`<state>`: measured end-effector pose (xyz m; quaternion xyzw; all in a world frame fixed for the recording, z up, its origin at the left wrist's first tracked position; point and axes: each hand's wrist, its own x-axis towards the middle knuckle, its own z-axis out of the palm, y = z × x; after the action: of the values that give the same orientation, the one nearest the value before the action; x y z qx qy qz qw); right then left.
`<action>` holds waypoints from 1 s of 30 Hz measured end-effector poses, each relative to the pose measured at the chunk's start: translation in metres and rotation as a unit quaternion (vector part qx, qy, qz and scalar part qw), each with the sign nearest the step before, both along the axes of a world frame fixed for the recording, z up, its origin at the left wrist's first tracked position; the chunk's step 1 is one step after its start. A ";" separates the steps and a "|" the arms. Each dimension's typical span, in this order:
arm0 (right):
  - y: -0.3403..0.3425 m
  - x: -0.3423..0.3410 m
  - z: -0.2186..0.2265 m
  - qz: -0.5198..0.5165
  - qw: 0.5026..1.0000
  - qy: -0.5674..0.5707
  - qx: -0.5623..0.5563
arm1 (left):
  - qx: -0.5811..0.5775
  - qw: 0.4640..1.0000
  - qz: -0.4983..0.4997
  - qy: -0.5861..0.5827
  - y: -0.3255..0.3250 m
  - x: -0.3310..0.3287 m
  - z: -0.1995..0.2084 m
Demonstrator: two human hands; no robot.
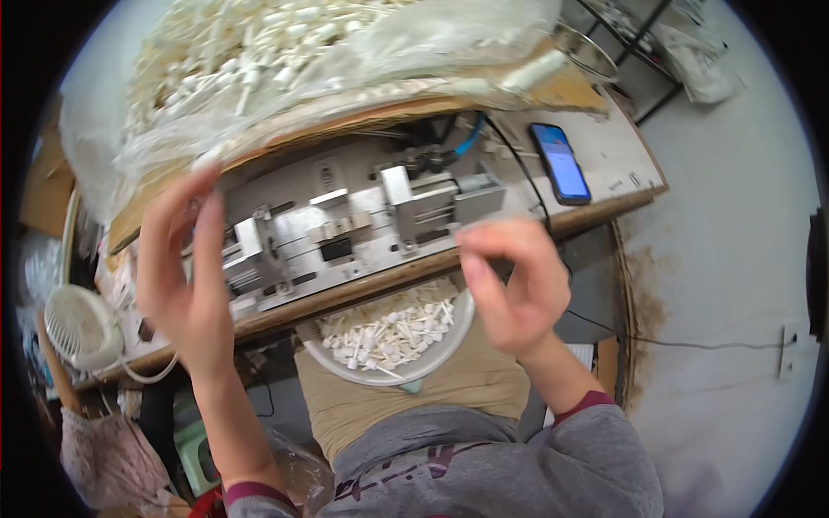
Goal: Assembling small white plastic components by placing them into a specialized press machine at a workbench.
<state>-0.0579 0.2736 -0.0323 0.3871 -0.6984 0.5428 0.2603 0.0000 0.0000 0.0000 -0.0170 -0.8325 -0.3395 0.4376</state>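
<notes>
My left hand (186, 276) is raised over the left end of a metal fixture (351, 273), its thumb and fingers stretched upward and apart, a little blurred. No object shows in it. On the right, my right hand (522, 293) hovers by the bench's front edge, fingers curled and thumb tip close to the index fingertip. Whatever may be between those tips cannot be made out. Between my hands, the fixture carries a left metal block (252, 250), a small centre holder (339, 226) and a right metal block (420, 207). A bowl (464, 324) of small white stick-like pieces rests at my lap.
Beyond the fixture, a clear plastic sheet (449, 65) holds a heap of similar white pieces (250, 52). A phone (561, 164) lies at the bench's right, beside a black cable (524, 173). A white fan (84, 326) stands left. Another person's sleeve (108, 457) shows lower left.
</notes>
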 end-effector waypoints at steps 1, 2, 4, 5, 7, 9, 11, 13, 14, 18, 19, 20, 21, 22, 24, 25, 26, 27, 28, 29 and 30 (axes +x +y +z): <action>-0.010 0.000 0.005 0.014 1.000 0.001 -0.006 | -0.006 1.000 0.014 0.001 -0.005 0.007 0.005; -0.024 -0.017 0.011 0.009 0.998 0.059 -0.029 | -0.068 0.997 0.041 0.004 -0.011 -0.008 0.008; -0.052 -0.051 0.026 0.013 0.993 0.120 -0.010 | -0.117 0.993 0.031 0.009 -0.018 -0.043 0.013; -0.068 -0.070 0.035 0.001 0.987 0.161 0.013 | -0.128 0.991 0.041 -0.015 -0.017 -0.056 0.012; -0.099 -0.110 0.055 -0.004 0.970 0.234 0.065 | -0.114 0.990 0.013 -0.081 -0.012 -0.074 0.009; -0.109 -0.137 0.069 -0.020 0.943 0.249 0.220 | -0.198 0.963 -0.086 -0.161 -0.010 -0.073 0.005; -0.092 -0.145 0.065 -0.017 0.916 0.159 0.367 | -0.187 0.971 -0.072 -0.131 -0.009 -0.066 -0.002; -0.068 -0.146 0.052 -0.014 0.910 0.102 0.402 | -0.181 0.974 -0.038 -0.128 -0.018 -0.062 -0.006; -0.056 -0.146 0.043 -0.022 0.924 0.086 0.372 | -0.182 0.974 -0.017 -0.131 -0.027 -0.062 -0.007; -0.016 -0.184 0.034 -0.019 0.930 -0.056 0.363 | -0.163 0.975 0.017 -0.149 -0.048 -0.073 -0.008; -0.014 -0.194 0.034 -0.016 0.931 -0.064 0.360 | -0.158 0.972 0.029 -0.169 -0.051 -0.075 -0.007; -0.015 -0.204 0.036 -0.013 0.931 -0.070 0.358 | -0.150 0.975 0.038 -0.162 -0.049 -0.079 -0.006; -0.018 -0.212 0.040 -0.016 0.927 -0.070 0.368 | -0.166 0.970 0.042 -0.170 -0.050 -0.082 -0.002; -0.022 -0.217 0.045 -0.023 0.922 -0.072 0.379 | -0.176 0.961 0.059 -0.207 -0.052 -0.084 0.003; -0.034 -0.219 0.053 -0.080 0.899 -0.084 0.421 | -0.177 0.949 0.080 -0.250 -0.053 -0.090 0.012; -0.042 -0.219 0.061 -0.090 0.889 -0.043 0.448 | -0.169 0.948 0.085 -0.256 -0.054 -0.096 0.016; -0.051 -0.219 0.069 -0.130 0.865 -0.029 0.484 | -0.169 0.951 0.084 -0.244 -0.055 -0.104 0.020; -0.063 -0.216 0.072 -0.153 0.852 0.005 0.501 | -0.149 0.959 0.080 -0.229 -0.053 -0.112 0.021; -0.076 -0.209 0.068 -0.166 0.875 0.088 0.445 | -0.134 0.968 0.071 -0.197 -0.049 -0.119 0.021; -0.085 -0.205 0.068 -0.151 0.876 0.111 0.445 | -0.115 0.973 0.068 -0.187 -0.046 -0.125 0.021; -0.095 -0.201 0.068 -0.122 0.881 0.153 0.430 | -0.075 0.961 0.045 -0.263 -0.043 -0.131 0.020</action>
<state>-0.2593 0.1789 0.0352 0.4508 -0.8562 0.0870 0.2367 -0.1310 -0.0431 0.0203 0.0778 -0.9413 -0.2484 0.2152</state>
